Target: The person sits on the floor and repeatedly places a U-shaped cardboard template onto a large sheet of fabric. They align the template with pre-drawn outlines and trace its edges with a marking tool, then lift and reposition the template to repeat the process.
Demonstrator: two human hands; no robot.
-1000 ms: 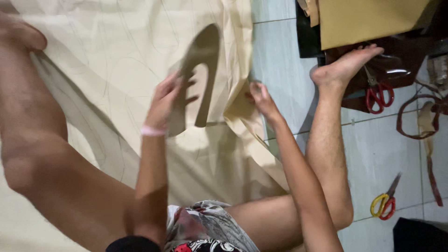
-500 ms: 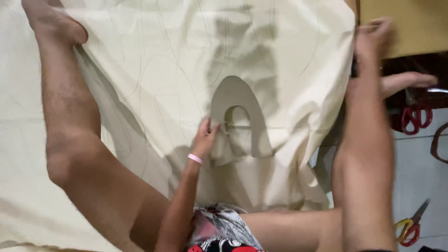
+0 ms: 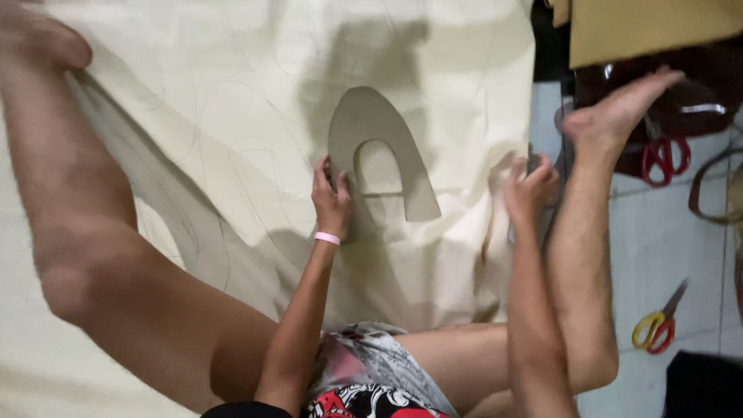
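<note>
A cream sheet of material (image 3: 232, 93) with faint drawn outlines lies spread over the floor and across my legs. On it rests a grey horseshoe-shaped cardboard pattern (image 3: 379, 139). My left hand (image 3: 331, 197), with a pink band at the wrist, presses the pattern's left arm down against the sheet. My right hand (image 3: 529, 190) grips the sheet's right edge, where the material bunches up beside my right shin.
My left leg (image 3: 93, 232) stretches across the sheet; my right foot (image 3: 619, 112) rests on the tiled floor. Red-handled scissors (image 3: 662, 159) lie near a dark bag; yellow-and-red scissors (image 3: 656, 325) lie lower right. A tan board (image 3: 642, 27) sits at top right.
My left hand has laid the pattern flat on the sheet, after holding it up. My right hand has dropped from the sheet's top right corner to its right edge.
</note>
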